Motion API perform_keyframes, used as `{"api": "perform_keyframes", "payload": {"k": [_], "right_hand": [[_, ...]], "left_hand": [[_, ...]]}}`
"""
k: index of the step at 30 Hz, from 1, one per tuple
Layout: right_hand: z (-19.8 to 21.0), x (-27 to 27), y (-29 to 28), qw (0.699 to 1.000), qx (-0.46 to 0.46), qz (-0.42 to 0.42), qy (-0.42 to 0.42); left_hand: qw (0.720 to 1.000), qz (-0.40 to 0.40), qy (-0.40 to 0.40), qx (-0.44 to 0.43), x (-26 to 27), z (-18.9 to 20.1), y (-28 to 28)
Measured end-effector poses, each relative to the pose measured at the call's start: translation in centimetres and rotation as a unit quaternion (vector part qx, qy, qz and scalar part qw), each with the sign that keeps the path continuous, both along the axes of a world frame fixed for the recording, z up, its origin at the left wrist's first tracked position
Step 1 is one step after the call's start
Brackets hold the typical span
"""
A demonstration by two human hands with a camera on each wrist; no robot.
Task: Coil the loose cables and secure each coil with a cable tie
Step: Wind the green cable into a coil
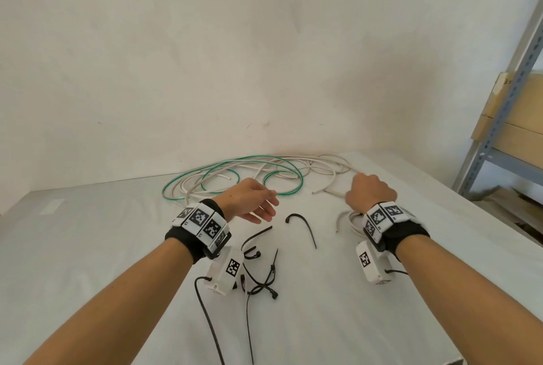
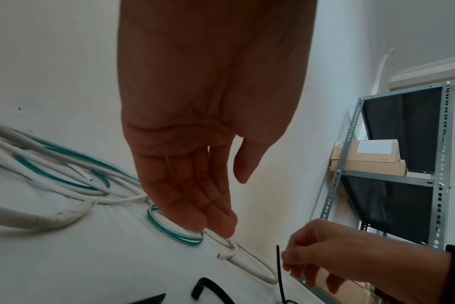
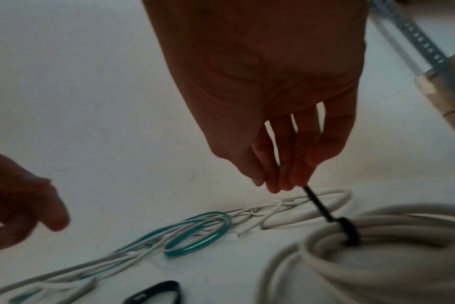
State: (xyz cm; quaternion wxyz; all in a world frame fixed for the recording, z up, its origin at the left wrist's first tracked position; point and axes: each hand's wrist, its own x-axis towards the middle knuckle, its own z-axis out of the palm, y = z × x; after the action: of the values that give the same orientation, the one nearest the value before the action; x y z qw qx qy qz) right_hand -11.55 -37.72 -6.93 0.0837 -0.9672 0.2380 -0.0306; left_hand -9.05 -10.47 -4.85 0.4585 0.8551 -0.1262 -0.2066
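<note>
Head view: on a smooth white bench (image 1: 102, 276), a loose tangle of round white cables (image 1: 323, 166) and a green-striped cable (image 1: 282, 172) by the wall; thin black plastic cable ties (image 1: 261, 279) scattered nearer, one of them a curved strip (image 1: 305, 226). Left hand (image 1: 249, 200) hovering, grip relaxed and spread, holding nothing. Right hand (image 1: 370, 191) curled above a small white coil (image 1: 351, 222) half hidden under the wrist.

Left wrist view: straight fingers (image 2: 195, 205) over a green-striped loop (image 2: 174, 230); beyond, right hand (image 2: 338, 253) pinching an upright black tie tail (image 2: 279, 273).

Right wrist view: fingertips (image 3: 278, 181) pressed together on the tail of a cable tie (image 3: 322, 209), its ribbed band wrapped around the rubbery white coil (image 3: 377, 257) lying on the bench. Perforated metal shelving (image 3: 413, 35) behind.
</note>
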Motion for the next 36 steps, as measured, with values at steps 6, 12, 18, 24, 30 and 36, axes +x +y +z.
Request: {"api": "perform_keyframes", "payload": {"k": [6, 12, 18, 24, 30, 36], "right_hand": [[-0.1, 4.7, 5.2, 0.970, 0.135, 0.198, 0.030], [-2.7, 10.5, 8.2, 0.964, 0.020, 0.247, 0.102], [-3.1, 12.1, 8.4, 0.977, -0.006, 0.213, 0.024], [0.2, 11.1, 8.1, 0.935, 0.204, 0.225, -0.184], [4.8, 8.6, 9.5, 0.864, 0.335, 0.263, -0.268], [7.1, 6.5, 11.4, 0.846, 0.256, 0.404, -0.235]], "left_hand": [[0.999, 0.036, -0.005, -0.026, 1.8, 0.1, 1.4], [0.997, 0.062, -0.002, -0.047, 3.8, 0.0, 2.7], [0.996, 0.066, 0.003, -0.060, 5.1, 0.3, 4.0], [0.995, 0.077, -0.014, -0.060, 5.2, 0.4, 3.6], [0.976, 0.121, -0.031, -0.178, 4.9, 1.8, 2.3], [0.906, 0.147, -0.015, -0.397, 4.9, 6.2, 2.6]]}}
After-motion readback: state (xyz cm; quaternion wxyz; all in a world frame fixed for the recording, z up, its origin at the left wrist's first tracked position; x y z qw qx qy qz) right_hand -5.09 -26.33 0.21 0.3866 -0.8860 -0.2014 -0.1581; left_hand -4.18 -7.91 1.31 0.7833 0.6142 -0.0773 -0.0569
